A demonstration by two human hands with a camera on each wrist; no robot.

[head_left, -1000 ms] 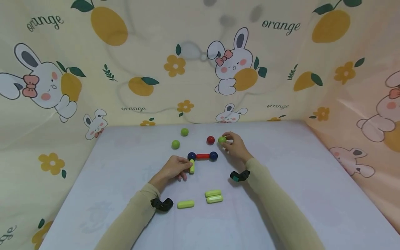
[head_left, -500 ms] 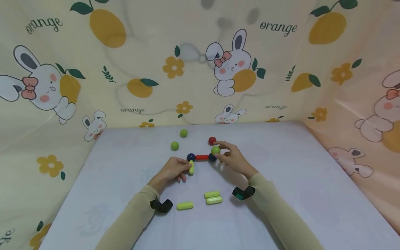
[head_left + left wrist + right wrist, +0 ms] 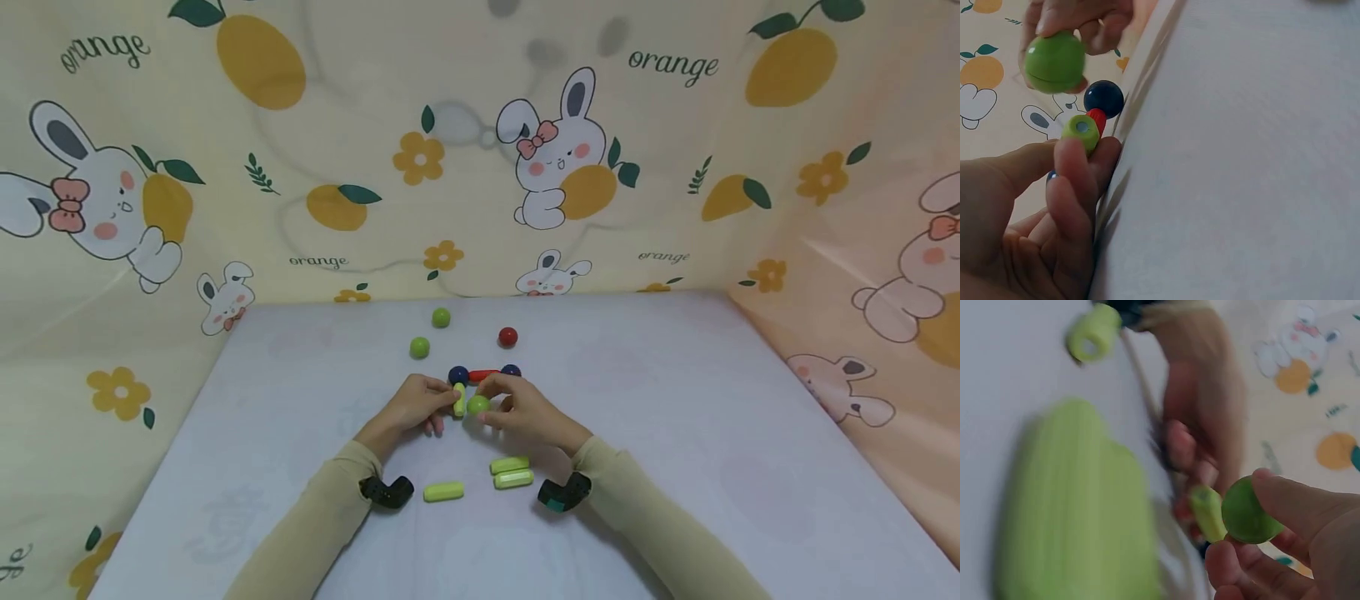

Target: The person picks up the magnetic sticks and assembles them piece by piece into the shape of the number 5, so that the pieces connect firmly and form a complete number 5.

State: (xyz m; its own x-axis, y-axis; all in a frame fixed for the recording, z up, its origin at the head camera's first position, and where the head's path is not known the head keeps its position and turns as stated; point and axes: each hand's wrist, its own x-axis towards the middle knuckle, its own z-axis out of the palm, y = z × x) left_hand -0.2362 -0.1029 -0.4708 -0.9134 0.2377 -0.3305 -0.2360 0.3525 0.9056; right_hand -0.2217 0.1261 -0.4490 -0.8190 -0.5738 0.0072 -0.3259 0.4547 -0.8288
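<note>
Right hand [image 3: 525,414] fingers are pinching a green ball [image 3: 477,405], holding it just beside the near end of a lime rod [image 3: 459,400] that the left hand [image 3: 414,406] fingers are gripping. That rod is joining a blue ball [image 3: 458,375] and red rod [image 3: 483,375] near the table [image 3: 712,433] centre. Judged step: capping the rod; the next move is calling for seating the ball squarely on its open end.

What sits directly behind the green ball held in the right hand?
Behind the green ball pinched by the right hand lies a red rod between two dark blue balls; the fingers cover part of the rod and right ball.
</note>
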